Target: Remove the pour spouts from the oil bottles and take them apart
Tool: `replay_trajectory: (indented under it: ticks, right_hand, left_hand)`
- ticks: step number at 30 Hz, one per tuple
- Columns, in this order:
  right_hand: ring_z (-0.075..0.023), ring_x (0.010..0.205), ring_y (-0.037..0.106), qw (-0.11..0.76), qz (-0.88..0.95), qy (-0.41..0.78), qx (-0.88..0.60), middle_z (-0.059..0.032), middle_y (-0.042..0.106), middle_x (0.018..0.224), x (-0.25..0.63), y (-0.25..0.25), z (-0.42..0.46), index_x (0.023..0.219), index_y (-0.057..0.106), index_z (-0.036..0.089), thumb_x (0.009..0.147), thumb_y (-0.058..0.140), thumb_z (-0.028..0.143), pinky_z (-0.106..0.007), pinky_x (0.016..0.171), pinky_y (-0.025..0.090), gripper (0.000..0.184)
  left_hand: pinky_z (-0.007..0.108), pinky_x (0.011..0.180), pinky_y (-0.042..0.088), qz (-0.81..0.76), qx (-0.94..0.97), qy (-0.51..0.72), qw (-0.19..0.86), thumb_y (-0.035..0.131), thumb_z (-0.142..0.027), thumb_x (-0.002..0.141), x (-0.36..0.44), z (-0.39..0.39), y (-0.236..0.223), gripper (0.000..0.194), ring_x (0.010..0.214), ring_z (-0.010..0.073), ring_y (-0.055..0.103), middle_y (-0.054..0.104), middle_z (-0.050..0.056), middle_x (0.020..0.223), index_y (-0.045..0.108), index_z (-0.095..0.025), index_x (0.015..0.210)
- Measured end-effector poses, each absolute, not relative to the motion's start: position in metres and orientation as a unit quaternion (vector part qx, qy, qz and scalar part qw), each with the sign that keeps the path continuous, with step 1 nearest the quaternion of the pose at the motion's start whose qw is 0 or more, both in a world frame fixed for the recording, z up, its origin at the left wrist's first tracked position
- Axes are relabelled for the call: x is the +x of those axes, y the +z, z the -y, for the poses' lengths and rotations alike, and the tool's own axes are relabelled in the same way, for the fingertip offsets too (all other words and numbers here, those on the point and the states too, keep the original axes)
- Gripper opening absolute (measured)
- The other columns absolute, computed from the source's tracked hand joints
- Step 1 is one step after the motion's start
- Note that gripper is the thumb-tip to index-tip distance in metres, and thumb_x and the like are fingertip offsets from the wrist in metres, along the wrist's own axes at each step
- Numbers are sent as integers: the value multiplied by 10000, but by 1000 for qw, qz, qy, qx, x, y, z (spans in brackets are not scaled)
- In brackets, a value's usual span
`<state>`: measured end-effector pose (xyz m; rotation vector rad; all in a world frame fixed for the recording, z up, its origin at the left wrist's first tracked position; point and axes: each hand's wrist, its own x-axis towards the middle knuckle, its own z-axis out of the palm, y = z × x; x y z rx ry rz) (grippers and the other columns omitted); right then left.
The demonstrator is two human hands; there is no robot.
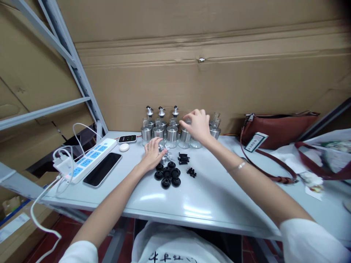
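Observation:
My left hand (pixel 152 155) reaches over a small pile of shiny silver pieces (pixel 166 156), its fingers apart and partly covering them. My right hand (pixel 197 126) is raised at the bottle row, fingers curled toward the thumb; whatever is between the fingertips is too small or hidden. Glass bottles with metal sleeves (pixel 172 134) stand in rows, some behind my right hand. Three at the back carry silver pourer spouts (pixel 161 111) with black tips. In front lie several round black caps (pixel 166 182), some black tube-like pieces (pixel 183 158) and tiny black parts (pixel 192 172).
At left lie a white power strip (pixel 91 159) with plugs and cables, a phone (pixel 102 170), a small device with lights (pixel 127 139) and a white round case (pixel 124 147). A brown handbag (pixel 276 129) and plastic bags are at right. Cardboard (pixel 164 80) stands behind the table.

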<state>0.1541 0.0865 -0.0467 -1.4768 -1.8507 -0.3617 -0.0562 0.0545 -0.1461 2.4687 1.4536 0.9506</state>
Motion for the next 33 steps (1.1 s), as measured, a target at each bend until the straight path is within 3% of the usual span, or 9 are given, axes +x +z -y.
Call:
replay_trajectory:
  ticks: [6, 12, 17, 21, 27, 33]
  right_hand:
    - [-365, 1126, 374, 235, 683, -196, -663, -232, 560, 1113, 134, -26, -151, 915, 686, 50, 844, 460, 524, -534, 913, 219, 530]
    - [-341, 1087, 442, 210, 681, -120, -691, -195, 640, 1028, 124, -29, -169, 943, 688, 74, 778, 553, 447, -534, 923, 225, 429]
    - [-343, 1054, 449, 273, 677, -132, -671, -199, 616, 1020, 128, -24, -162, 882, 684, 63, 771, 527, 392, -520, 876, 267, 381]
    - [-338, 1015, 454, 388, 668, -151, -616, -163, 585, 986, 133, -4, -151, 822, 666, 109, 791, 513, 390, -530, 840, 292, 322]
    - [-275, 958, 494, 565, 660, -193, -457, -108, 521, 982, 143, 31, -114, 878, 595, 160, 831, 515, 378, -496, 823, 375, 237]
    - [-207, 890, 567, 639, 678, -154, -330, -63, 574, 960, 147, 16, -46, 955, 523, 208, 839, 553, 337, -391, 787, 469, 176]
  left_hand:
    - [470, 1061, 194, -464, 834, 295, 49, 333, -388, 940, -52, -46, -138, 404, 1297, 229, 293, 350, 132, 1362, 318, -193, 1294]
    - [474, 1049, 209, -458, 842, 281, 47, 347, -369, 939, -53, -44, -135, 366, 1276, 230, 309, 371, 127, 1339, 351, -194, 1261]
    - [472, 1048, 214, -451, 844, 288, 37, 354, -372, 939, -54, -43, -132, 357, 1270, 235, 314, 387, 126, 1320, 372, -183, 1242]
    - [466, 1055, 213, -449, 842, 298, 22, 360, -381, 936, -55, -43, -130, 356, 1271, 239, 320, 393, 116, 1319, 380, -198, 1241]
    - [450, 1050, 223, -433, 841, 326, -1, 354, -385, 939, -56, -42, -127, 353, 1260, 237, 337, 403, 113, 1310, 372, -214, 1248]
    - [442, 1033, 226, -400, 834, 377, -36, 324, -413, 946, -55, -38, -122, 380, 1246, 241, 353, 411, 137, 1293, 338, -201, 1260]
